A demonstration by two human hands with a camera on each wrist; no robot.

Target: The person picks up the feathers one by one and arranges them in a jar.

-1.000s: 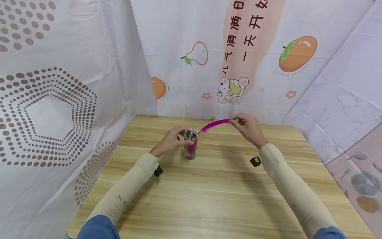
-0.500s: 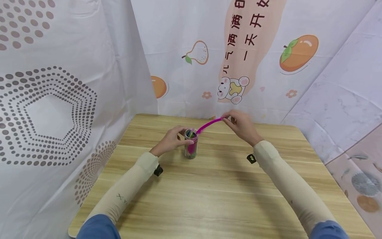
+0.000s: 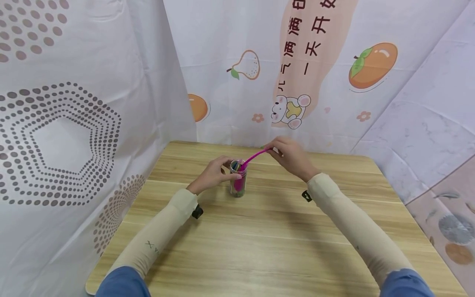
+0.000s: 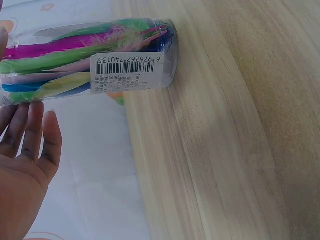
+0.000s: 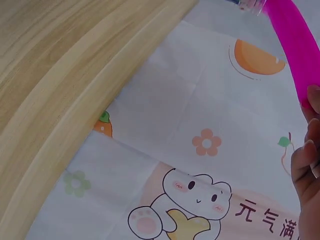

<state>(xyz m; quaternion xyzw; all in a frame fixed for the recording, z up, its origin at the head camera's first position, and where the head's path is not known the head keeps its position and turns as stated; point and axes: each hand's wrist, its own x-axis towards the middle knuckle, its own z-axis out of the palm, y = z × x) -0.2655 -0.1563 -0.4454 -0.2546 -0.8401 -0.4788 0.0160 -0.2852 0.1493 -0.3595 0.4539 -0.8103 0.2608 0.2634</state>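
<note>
A clear plastic jar [image 3: 237, 187] stands upright on the table, packed with feathers in magenta, green, blue, pink and yellow. Its barcode label [image 4: 127, 72] shows in the left wrist view. My left hand [image 3: 214, 175] holds the jar near its rim, thumb on the near side and fingers behind. From the right, my right hand [image 3: 291, 156] pinches one end of a magenta feather [image 3: 255, 155]. The feather slants down to the jar, its lower end inside the mouth. In the right wrist view the broad magenta feather [image 5: 295, 45] runs from the fingertips to the jar's rim [image 5: 252, 5].
The wooden table [image 3: 237, 247] carries the jar toward its back edge. Behind it hangs a white printed curtain [image 3: 215, 82] with fruit and a bear, and a dotted curtain [image 3: 74, 144] closes off the left side.
My right hand has moved left toward the jar, and the magenta feather's lower end has gone from beside the rim into the mouth. The left hand and jar have stayed in place.
</note>
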